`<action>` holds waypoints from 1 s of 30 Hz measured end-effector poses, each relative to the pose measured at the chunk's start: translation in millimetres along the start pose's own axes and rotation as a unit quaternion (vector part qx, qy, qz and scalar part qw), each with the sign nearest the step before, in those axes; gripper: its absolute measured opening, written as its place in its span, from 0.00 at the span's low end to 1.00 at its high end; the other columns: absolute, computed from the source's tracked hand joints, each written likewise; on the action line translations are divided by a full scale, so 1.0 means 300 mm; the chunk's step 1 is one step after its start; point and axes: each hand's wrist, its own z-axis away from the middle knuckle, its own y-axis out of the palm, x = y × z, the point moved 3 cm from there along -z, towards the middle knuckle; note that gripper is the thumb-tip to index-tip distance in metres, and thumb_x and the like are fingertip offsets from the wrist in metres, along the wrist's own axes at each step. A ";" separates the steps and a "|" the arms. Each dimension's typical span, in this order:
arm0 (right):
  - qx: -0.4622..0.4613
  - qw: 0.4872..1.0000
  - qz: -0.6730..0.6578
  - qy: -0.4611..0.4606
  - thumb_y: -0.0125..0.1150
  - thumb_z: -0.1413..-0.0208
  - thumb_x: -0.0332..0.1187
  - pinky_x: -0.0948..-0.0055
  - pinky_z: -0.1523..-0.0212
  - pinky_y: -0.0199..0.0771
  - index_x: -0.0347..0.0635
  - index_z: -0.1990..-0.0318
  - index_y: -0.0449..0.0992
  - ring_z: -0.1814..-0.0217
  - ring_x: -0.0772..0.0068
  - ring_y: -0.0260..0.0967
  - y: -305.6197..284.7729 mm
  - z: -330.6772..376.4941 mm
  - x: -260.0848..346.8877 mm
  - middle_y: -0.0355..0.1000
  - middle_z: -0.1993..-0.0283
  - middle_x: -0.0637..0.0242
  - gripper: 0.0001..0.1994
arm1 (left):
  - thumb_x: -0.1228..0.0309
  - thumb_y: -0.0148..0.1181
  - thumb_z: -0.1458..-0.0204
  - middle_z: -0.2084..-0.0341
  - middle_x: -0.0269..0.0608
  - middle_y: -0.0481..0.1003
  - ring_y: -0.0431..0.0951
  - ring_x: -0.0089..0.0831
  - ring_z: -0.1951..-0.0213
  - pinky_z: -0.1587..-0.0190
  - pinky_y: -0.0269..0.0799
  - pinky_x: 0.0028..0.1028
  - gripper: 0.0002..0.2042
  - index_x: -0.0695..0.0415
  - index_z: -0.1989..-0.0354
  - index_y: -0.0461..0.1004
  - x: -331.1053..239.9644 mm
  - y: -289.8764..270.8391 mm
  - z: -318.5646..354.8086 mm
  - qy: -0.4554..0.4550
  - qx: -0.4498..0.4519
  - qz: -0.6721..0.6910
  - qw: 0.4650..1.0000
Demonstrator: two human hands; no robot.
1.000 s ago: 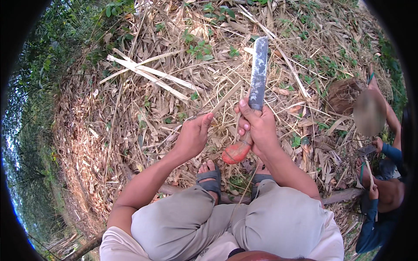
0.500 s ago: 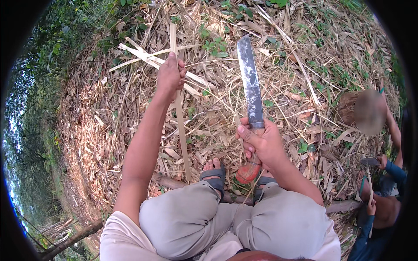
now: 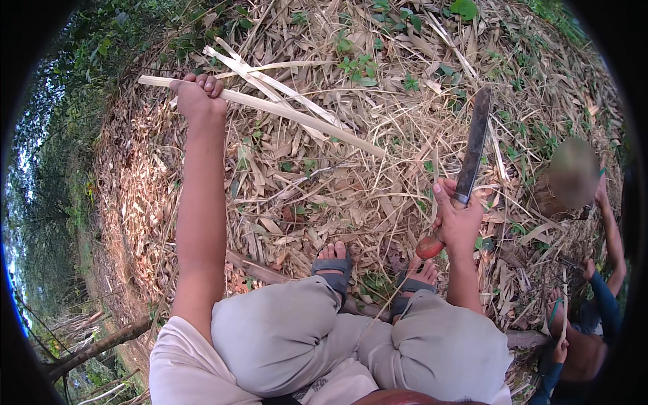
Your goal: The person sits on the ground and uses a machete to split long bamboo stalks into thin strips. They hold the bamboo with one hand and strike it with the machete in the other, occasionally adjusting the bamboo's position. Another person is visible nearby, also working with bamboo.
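Observation:
My left hand (image 3: 200, 96), arm stretched out, is closed round a long pale split strip, apparently bamboo (image 3: 304, 120), near its left end. The strip slants down to the right above the ground. Below and behind it lie several similar pale strips (image 3: 266, 79), crossing one another. My right hand (image 3: 461, 223) grips a machete (image 3: 475, 138) by its handle, whose end is red. The dark blade points up and slightly right, away from the strip. A thin pale sliver stands beside my right thumb; whether the hand holds it is unclear.
Dry leaves and shavings (image 3: 283, 196) cover the ground. A thin log (image 3: 260, 268) lies by my sandalled feet. At the right edge a person (image 3: 611, 310) in blue sleeves holds a blade and a pale strip, near a stump (image 3: 545, 196). Bushes (image 3: 54, 162) grow on the left.
My left hand has moved left, and the strip has swung from nearly upright to a slant. The machete has shifted right and turned, its blade now leaning right.

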 end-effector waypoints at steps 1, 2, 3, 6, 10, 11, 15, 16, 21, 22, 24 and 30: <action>0.006 1.000 -0.022 0.009 0.69 0.45 0.30 0.82 0.88 0.63 0.29 0.54 0.72 0.86 0.84 0.63 0.010 0.009 -0.013 0.77 0.64 0.59 0.17 | 0.51 0.28 0.31 0.85 0.32 0.56 0.55 0.24 0.85 0.85 0.50 0.24 0.21 0.54 0.70 0.58 0.029 -0.007 0.004 -0.025 -0.007 0.020 0.999; 0.018 0.999 -0.042 0.027 0.69 0.44 0.31 0.82 0.88 0.63 0.29 0.54 0.73 0.86 0.84 0.63 0.017 0.016 -0.011 0.77 0.65 0.62 0.16 | 0.52 0.28 0.31 0.85 0.32 0.56 0.55 0.23 0.85 0.85 0.51 0.24 0.21 0.54 0.70 0.57 0.064 -0.015 0.009 -0.050 -0.013 0.039 0.998; 0.020 0.998 -0.052 0.029 0.68 0.44 0.30 0.82 0.88 0.63 0.29 0.54 0.73 0.86 0.85 0.63 0.018 0.016 0.003 0.77 0.66 0.62 0.16 | 0.52 0.27 0.31 0.85 0.32 0.56 0.55 0.23 0.84 0.85 0.51 0.24 0.21 0.54 0.70 0.57 0.111 -0.016 0.017 -0.079 -0.019 0.059 0.995; 0.030 0.995 -0.087 0.027 0.68 0.44 0.29 0.82 0.87 0.63 0.29 0.55 0.73 0.86 0.85 0.62 0.029 0.010 0.035 0.77 0.67 0.63 0.15 | 0.54 0.25 0.31 0.84 0.32 0.56 0.55 0.24 0.84 0.84 0.51 0.24 0.20 0.55 0.70 0.56 0.181 -0.005 0.094 -0.113 -0.019 0.055 0.992; 0.032 0.991 -0.130 -0.012 0.68 0.44 0.28 0.82 0.87 0.63 0.30 0.56 0.73 0.86 0.86 0.62 0.017 0.008 0.059 0.76 0.68 0.64 0.14 | 0.56 0.26 0.31 0.84 0.33 0.55 0.56 0.24 0.83 0.84 0.52 0.24 0.19 0.54 0.70 0.55 0.238 0.007 0.142 -0.149 -0.016 0.055 0.987; 0.032 0.990 -0.139 -0.024 0.68 0.44 0.28 0.82 0.87 0.63 0.30 0.56 0.73 0.85 0.86 0.62 0.006 0.009 0.066 0.76 0.69 0.64 0.13 | 0.56 0.26 0.31 0.84 0.33 0.55 0.56 0.24 0.83 0.84 0.52 0.24 0.19 0.54 0.70 0.55 0.250 0.001 0.139 -0.160 -0.013 0.055 0.985; 0.075 0.984 -0.162 -0.023 0.66 0.44 0.25 0.82 0.85 0.65 0.30 0.53 0.72 0.84 0.87 0.63 0.001 0.020 0.079 0.79 0.63 0.59 0.14 | 0.55 0.24 0.31 0.83 0.34 0.56 0.57 0.25 0.83 0.84 0.53 0.25 0.19 0.54 0.69 0.54 0.259 -0.036 0.106 -0.167 -0.036 0.057 0.984; 0.084 0.982 -0.168 -0.021 0.65 0.43 0.25 0.82 0.85 0.66 0.30 0.52 0.71 0.84 0.87 0.63 -0.003 0.021 0.076 0.79 0.63 0.59 0.14 | 0.53 0.23 0.31 0.82 0.35 0.56 0.58 0.25 0.82 0.84 0.54 0.25 0.20 0.54 0.69 0.53 0.259 -0.045 0.097 -0.159 -0.014 0.051 0.986; 0.090 0.977 -0.193 -0.030 0.64 0.43 0.24 0.83 0.85 0.66 0.31 0.51 0.70 0.83 0.87 0.64 -0.015 0.017 0.053 0.79 0.63 0.60 0.14 | 0.55 0.24 0.32 0.81 0.37 0.56 0.60 0.26 0.81 0.83 0.56 0.26 0.19 0.54 0.70 0.52 0.262 -0.072 0.088 -0.163 -0.031 0.068 0.984; 0.074 0.981 -0.176 -0.042 0.64 0.44 0.24 0.83 0.85 0.66 0.31 0.51 0.70 0.83 0.87 0.64 -0.019 0.014 0.055 0.78 0.63 0.61 0.14 | 0.57 0.25 0.32 0.81 0.37 0.56 0.60 0.26 0.81 0.83 0.57 0.26 0.17 0.54 0.70 0.52 0.264 -0.076 0.092 -0.163 -0.029 0.065 0.984; 0.042 0.987 -0.142 -0.066 0.65 0.44 0.24 0.83 0.85 0.66 0.32 0.52 0.70 0.83 0.87 0.64 -0.027 0.007 0.064 0.78 0.64 0.62 0.15 | 0.71 0.30 0.37 0.81 0.36 0.56 0.60 0.26 0.81 0.82 0.56 0.26 0.08 0.54 0.70 0.51 0.264 -0.074 0.107 -0.164 -0.041 0.053 0.984; 0.017 0.986 -0.151 -0.062 0.67 0.46 0.24 0.83 0.85 0.66 0.32 0.52 0.70 0.82 0.87 0.65 -0.032 0.014 0.075 0.76 0.64 0.64 0.16 | 0.79 0.33 0.45 0.81 0.35 0.55 0.59 0.25 0.82 0.82 0.56 0.26 0.05 0.54 0.70 0.50 0.277 -0.092 0.104 -0.183 -0.032 0.067 0.980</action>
